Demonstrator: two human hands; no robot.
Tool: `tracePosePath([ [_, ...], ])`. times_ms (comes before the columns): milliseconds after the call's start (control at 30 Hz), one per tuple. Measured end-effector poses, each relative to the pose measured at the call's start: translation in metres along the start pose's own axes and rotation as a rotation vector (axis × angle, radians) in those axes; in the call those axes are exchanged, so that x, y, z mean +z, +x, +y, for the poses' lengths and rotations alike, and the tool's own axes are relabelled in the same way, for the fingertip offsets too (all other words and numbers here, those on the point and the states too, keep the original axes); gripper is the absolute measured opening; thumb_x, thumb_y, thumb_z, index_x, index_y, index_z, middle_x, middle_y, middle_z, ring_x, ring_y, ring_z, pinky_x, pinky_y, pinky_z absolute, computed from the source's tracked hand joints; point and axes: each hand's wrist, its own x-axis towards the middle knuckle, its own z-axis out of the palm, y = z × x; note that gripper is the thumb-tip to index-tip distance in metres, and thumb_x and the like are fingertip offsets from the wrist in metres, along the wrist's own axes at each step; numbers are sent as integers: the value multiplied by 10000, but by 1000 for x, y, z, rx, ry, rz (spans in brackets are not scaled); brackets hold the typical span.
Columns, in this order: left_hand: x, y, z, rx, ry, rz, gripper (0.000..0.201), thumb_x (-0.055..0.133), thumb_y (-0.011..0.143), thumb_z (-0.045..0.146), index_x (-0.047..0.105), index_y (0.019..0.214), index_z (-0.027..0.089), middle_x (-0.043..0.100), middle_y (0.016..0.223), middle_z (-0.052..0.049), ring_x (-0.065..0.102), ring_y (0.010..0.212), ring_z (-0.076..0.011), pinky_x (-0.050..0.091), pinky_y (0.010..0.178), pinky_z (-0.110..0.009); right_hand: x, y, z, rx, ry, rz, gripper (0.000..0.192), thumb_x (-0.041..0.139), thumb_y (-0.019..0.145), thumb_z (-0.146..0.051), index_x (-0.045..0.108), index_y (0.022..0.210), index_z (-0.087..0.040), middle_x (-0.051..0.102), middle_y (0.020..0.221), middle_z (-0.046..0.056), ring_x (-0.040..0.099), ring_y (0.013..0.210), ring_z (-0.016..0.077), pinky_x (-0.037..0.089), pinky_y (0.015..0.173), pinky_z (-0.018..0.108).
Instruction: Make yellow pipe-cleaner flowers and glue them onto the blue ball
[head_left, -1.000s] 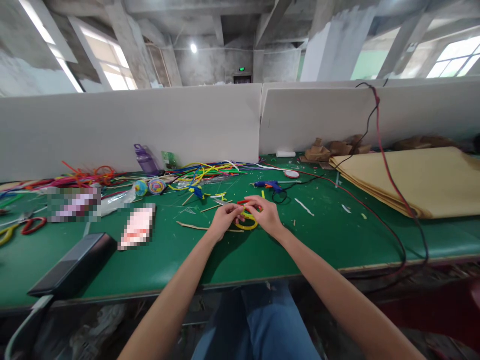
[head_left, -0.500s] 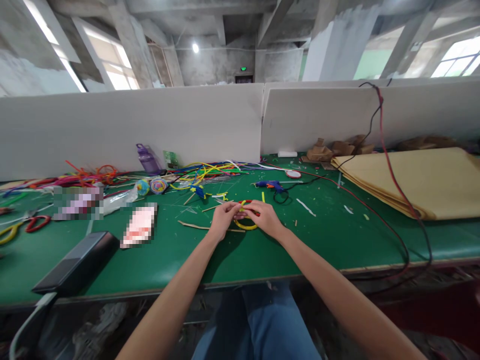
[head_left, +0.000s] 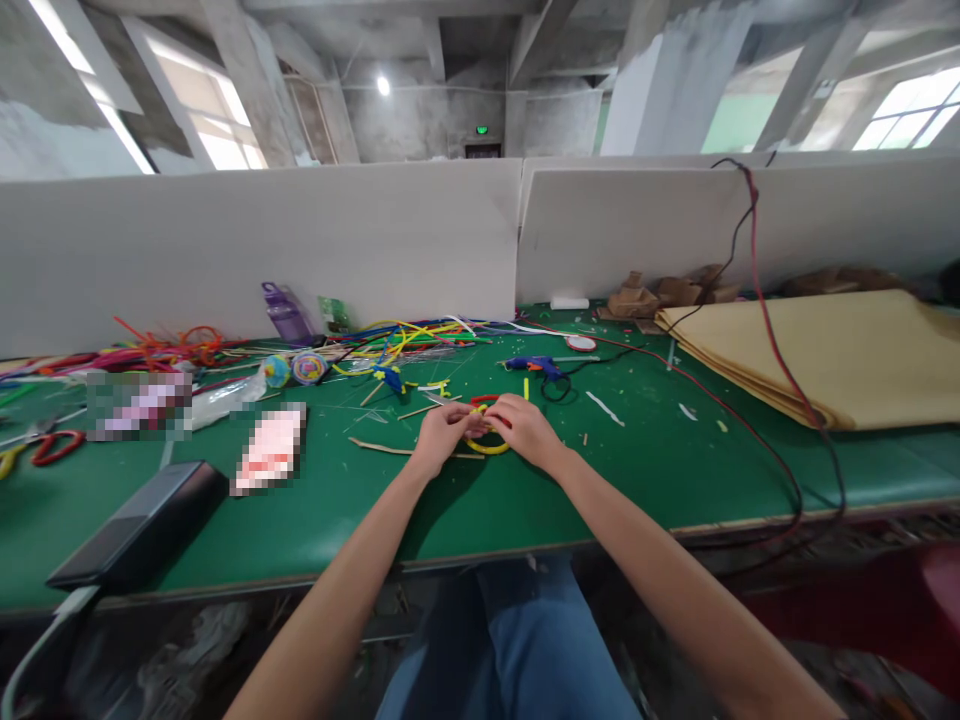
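At the far left of the green table (head_left: 675,470), red-handled scissors (head_left: 52,445) lie beside two blurred-out patches where any printing is unreadable. A black box (head_left: 139,525) sits at the near edge. Farther back stand a purple bottle (head_left: 283,312) and a small green card (head_left: 328,312), its writing too small to read, next to a heap of coloured sticks (head_left: 405,340). In the middle, the left hand (head_left: 442,435) and right hand (head_left: 525,428) meet, fingers pinched on a yellow ring (head_left: 487,445) that rests on the table with a red piece (head_left: 484,401) at its top. Just behind lies a blue glue gun (head_left: 534,366). A red-and-black cable (head_left: 780,370) crosses to the right, over stacked tan sheets (head_left: 825,355).
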Motion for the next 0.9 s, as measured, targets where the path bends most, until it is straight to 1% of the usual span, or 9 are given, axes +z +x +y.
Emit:
tracePosePath([
  [133, 0, 0, 0, 23, 57, 5, 276, 767, 596, 326, 652, 727, 112, 677, 591, -26, 634, 528, -145, 509, 546, -239, -5, 2, 1, -70, -103, -56, 194, 439, 907, -196, 610, 829, -148, 577, 776, 77, 494, 781, 189, 406, 734, 326],
  [300, 0, -1, 3, 69, 70, 47, 257, 732, 640, 339, 646, 750, 123, 664, 576, -9, 622, 523, -130, 496, 542, -222, -9, 3, -3, -67, -30, -9, 212, 422, 915, -209, 606, 817, -168, 574, 773, 75, 494, 790, 189, 395, 743, 318],
  [367, -1, -2, 4, 75, 74, 56, 255, 728, 644, 341, 648, 753, 126, 670, 590, -13, 628, 534, -136, 504, 553, -232, -11, 3, -5, -32, 18, -6, 206, 434, 911, -218, 606, 806, -175, 579, 777, 71, 505, 797, 185, 396, 751, 311],
  [433, -1, -2, 4, 67, 79, 47, 263, 735, 636, 343, 653, 762, 128, 683, 616, -25, 641, 549, -151, 517, 567, -251, -12, 3, -6, 38, 104, -15, 192, 457, 903, -242, 605, 802, -175, 587, 776, 58, 522, 774, 167, 403, 725, 286],
  [533, -1, -4, 3, 53, 117, -6, 270, 740, 629, 351, 658, 772, 137, 695, 640, -33, 663, 579, -176, 535, 591, -278, -12, 3, -6, 168, 215, -54, 207, 471, 896, -301, 604, 806, -171, 598, 774, 34, 531, 699, 129, 394, 637, 236],
  [600, -1, -5, 1, 53, 154, -38, 260, 737, 634, 359, 657, 761, 147, 695, 639, -30, 671, 597, -186, 543, 605, -287, -11, 3, -5, 203, 214, -94, 255, 452, 903, -313, 598, 751, -169, 591, 730, 20, 517, 654, 116, 368, 599, 222],
  [700, -1, -5, 0, 43, 149, -55, 256, 731, 644, 367, 650, 753, 150, 693, 638, -26, 672, 604, -186, 545, 613, -291, -8, 3, -5, 185, 204, -122, 316, 419, 914, -271, 578, 662, -165, 563, 659, 4, 498, 617, 108, 337, 580, 219],
  [767, -1, -6, 1, 21, 94, -55, 264, 724, 656, 369, 647, 764, 141, 692, 652, -29, 669, 608, -178, 542, 618, -288, -7, 2, -5, 159, 214, -108, 326, 405, 917, -252, 580, 657, -163, 557, 656, 5, 499, 620, 109, 340, 588, 220],
  [900, -2, -5, 3, -38, -22, -24, 276, 737, 646, 352, 645, 759, 118, 683, 656, -33, 653, 604, -154, 536, 643, -277, -8, 2, -8, 78, 166, -79, 317, 391, 918, -238, 590, 681, -167, 553, 675, 24, 508, 678, 128, 372, 658, 233],
])
